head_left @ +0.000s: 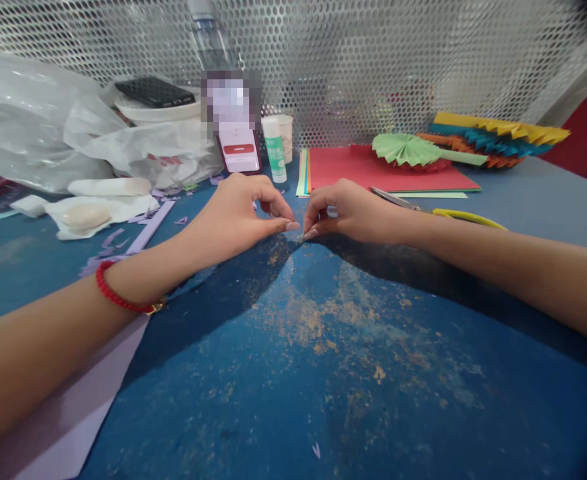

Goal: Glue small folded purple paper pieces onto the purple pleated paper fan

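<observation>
Blue, scuffed paint covers the counter (333, 393). Toward its far edge, the left hand (246, 213) and right hand (350, 210) nearly meet, each with thumb and index fingers together; anything pinched is too small to tell. Red paper (343, 170) lies by the far edge, beyond the right hand, with scissors (417, 207) just nearer; a glue stick (274, 150) stands behind the left.

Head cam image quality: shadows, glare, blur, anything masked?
Head view: left hand, right hand and their arms cast dark shadows on the blue table. Head view: glare on the plastic bag; pixelation hides the propped phone's upper part. Head view: right corners darkened; detail between the fingertips too small to read.
</observation>
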`<act>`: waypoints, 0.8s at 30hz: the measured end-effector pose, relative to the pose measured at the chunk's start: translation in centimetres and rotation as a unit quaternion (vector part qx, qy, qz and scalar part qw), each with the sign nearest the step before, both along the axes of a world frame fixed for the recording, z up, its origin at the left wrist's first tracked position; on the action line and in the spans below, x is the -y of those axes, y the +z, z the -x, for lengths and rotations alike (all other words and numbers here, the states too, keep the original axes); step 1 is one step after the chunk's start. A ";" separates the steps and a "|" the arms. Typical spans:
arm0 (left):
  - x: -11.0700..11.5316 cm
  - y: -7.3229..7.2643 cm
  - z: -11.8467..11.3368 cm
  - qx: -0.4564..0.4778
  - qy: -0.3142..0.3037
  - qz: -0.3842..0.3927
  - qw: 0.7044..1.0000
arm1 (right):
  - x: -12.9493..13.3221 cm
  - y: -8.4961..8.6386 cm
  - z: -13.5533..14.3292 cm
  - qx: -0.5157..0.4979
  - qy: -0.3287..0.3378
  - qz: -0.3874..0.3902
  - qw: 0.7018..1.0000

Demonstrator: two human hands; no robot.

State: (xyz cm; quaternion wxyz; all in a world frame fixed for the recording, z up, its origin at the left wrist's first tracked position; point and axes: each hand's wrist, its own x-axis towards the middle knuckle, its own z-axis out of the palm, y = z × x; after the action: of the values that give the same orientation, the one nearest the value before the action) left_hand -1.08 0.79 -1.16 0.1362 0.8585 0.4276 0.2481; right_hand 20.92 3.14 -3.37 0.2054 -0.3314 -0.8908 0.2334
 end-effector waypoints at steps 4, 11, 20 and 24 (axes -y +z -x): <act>-0.2 0.3 0.1 -0.004 0.015 0.015 1.000 | 0.2 0.2 0.1 -0.011 -0.018 -0.034 0.999; -0.5 -0.1 0.2 -0.007 0.001 0.049 0.999 | -0.5 0.4 -0.4 -0.065 -0.008 -0.044 0.997; -1.4 0.4 1.2 -0.054 -0.046 0.127 0.989 | 0.3 0.1 0.1 -0.074 0.046 -0.003 0.996; -1.9 0.5 1.8 -0.099 -0.092 0.187 0.973 | 1.2 0.2 0.5 -0.032 0.117 0.010 0.992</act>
State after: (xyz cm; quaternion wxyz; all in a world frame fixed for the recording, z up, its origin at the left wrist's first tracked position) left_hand -2.87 2.69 -0.62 0.2737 0.8739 0.3965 0.0644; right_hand 20.38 1.91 -3.20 0.2019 -0.2188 -0.9140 0.2757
